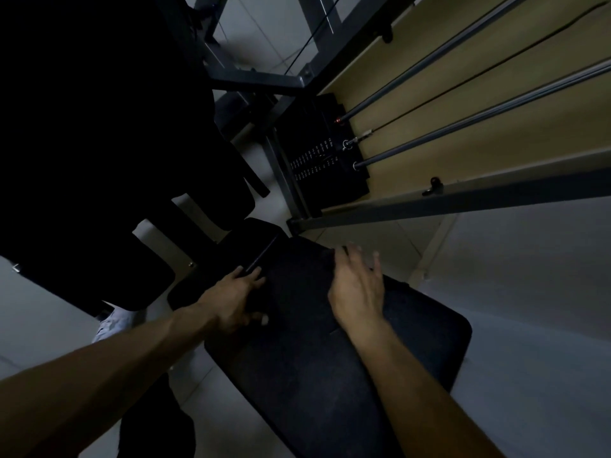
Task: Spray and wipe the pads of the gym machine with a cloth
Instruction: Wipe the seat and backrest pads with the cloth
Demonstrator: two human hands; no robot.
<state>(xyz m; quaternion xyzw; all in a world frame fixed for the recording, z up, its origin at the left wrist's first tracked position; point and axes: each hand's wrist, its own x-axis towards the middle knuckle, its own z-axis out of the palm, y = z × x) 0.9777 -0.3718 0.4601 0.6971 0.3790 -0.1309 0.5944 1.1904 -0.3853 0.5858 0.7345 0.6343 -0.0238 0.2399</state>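
Seat pad (314, 385) of a weight machine, black and rounded at its corners, runs from the bottom centre of a dim head view up to the machine's frame, both of a person's bare arms stretched over it. Pale tiled floor (529, 292) lies open on the pad's right side and along its near left edge. A broad black back pad (82, 143) fills the upper left, crowding the seat pad's far left corner with only a narrow gap of floor between them. A grey frame beam (479, 196) crosses just past the pad's far end, backed by a beige wall panel (496, 150). The black weight stack (317, 166) stands beyond that, its rows of small white markings too small to read; two guide rods (463, 124) and a thin cable (463, 82) rise from its top. No brand name can be made out. The right hand (358, 292) lies flat on the pad, fingers straight and spread, tips reaching the far edge. The left hand (231, 302) sits at the pad's left edge, thumb on top; in the gloom it cannot be told whether its fingers grip anything. A white shoe (114, 322) shows on the floor, left of the pad.
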